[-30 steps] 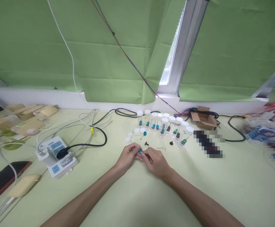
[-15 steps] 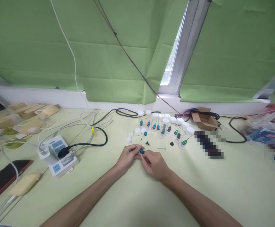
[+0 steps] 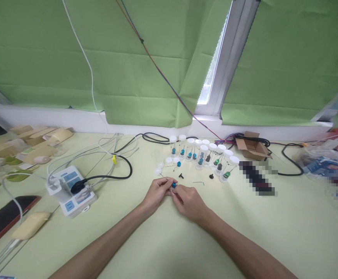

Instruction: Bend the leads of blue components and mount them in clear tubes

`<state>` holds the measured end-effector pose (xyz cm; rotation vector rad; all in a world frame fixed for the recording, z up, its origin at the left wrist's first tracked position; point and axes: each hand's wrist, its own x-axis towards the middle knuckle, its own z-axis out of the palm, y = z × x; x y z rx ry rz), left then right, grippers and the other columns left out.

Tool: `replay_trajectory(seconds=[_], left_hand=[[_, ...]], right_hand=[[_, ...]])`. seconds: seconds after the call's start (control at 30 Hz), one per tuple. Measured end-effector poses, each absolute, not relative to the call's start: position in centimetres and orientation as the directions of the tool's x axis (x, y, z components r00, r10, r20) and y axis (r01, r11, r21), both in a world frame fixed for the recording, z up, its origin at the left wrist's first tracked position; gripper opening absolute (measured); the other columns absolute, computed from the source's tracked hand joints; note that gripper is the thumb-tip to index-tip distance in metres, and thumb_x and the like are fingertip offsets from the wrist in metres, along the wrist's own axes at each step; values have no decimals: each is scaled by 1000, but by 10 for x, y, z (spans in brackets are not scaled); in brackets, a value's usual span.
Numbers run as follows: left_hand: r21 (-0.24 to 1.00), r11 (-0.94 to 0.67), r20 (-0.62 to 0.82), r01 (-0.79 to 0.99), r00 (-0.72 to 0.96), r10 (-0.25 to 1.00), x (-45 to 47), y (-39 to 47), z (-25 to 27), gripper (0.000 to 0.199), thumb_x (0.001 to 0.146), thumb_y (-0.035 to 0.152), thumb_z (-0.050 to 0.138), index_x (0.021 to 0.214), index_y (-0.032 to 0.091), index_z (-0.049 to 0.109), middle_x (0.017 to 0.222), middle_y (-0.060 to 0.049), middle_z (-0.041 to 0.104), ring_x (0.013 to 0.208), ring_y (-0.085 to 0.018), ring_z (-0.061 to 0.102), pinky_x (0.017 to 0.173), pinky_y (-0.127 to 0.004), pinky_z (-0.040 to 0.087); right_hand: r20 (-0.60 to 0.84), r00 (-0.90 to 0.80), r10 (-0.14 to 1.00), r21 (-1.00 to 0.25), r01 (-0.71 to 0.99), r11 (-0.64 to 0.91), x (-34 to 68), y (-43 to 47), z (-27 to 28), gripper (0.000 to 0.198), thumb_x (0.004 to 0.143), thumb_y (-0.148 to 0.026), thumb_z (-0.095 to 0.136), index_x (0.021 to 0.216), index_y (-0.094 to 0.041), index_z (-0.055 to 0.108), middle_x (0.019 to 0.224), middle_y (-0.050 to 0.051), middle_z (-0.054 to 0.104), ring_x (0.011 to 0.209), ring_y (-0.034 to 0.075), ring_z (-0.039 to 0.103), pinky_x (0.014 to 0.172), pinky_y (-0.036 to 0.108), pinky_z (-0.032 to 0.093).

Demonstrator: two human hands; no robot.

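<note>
Between my fingertips is a small blue piece (image 3: 174,185), mostly covered, so its kind is unclear. My left hand (image 3: 157,192) pinches it from the left, and a thin wire sticks out above that hand. From the right, my right hand (image 3: 189,199) closes its fingers on the same piece. Just beyond the hands lie a blue bead-like piece (image 3: 179,164) on a thin wire, a small black T-shaped part (image 3: 181,176), an L-shaped hex key (image 3: 198,182) and a round black knob-like part (image 3: 211,176).
Several clear vials with white caps (image 3: 203,148), holding blue, green or dark pieces on wires, stand behind. A power strip (image 3: 73,190) with plugs and cables sits left, near a phone (image 3: 6,217). An open cardboard box (image 3: 251,147) is at the back right.
My right fingers have shifted slightly left and closer around the blue piece, which shows less now. The left hand stays nearly in place.
</note>
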<state>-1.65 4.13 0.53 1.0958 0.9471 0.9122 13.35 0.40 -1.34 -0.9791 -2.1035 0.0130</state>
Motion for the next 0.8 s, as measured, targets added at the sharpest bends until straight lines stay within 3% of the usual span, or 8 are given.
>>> replay_trajectory(seconds=[0.3, 0.8], left_hand=[[978, 187, -149, -96, 314, 938, -16, 42, 3, 26, 79, 40, 67, 82, 14, 72, 76, -4, 65, 69, -12, 59, 64, -22, 49], [973, 200, -159, -117, 295, 942, -15, 40, 4, 27, 77, 41, 68, 81, 14, 71, 79, -4, 65, 70, -12, 58, 64, -21, 49]], right_hand=[[622, -438, 649, -253, 672, 696, 135, 5, -16, 16, 93, -14, 40, 81, -17, 50, 70, 3, 59, 60, 13, 53, 54, 25, 35], [630, -449, 634, -160, 723, 672, 133, 3, -14, 20, 92, -12, 38, 77, -18, 49, 68, 2, 59, 56, 14, 54, 51, 26, 33]])
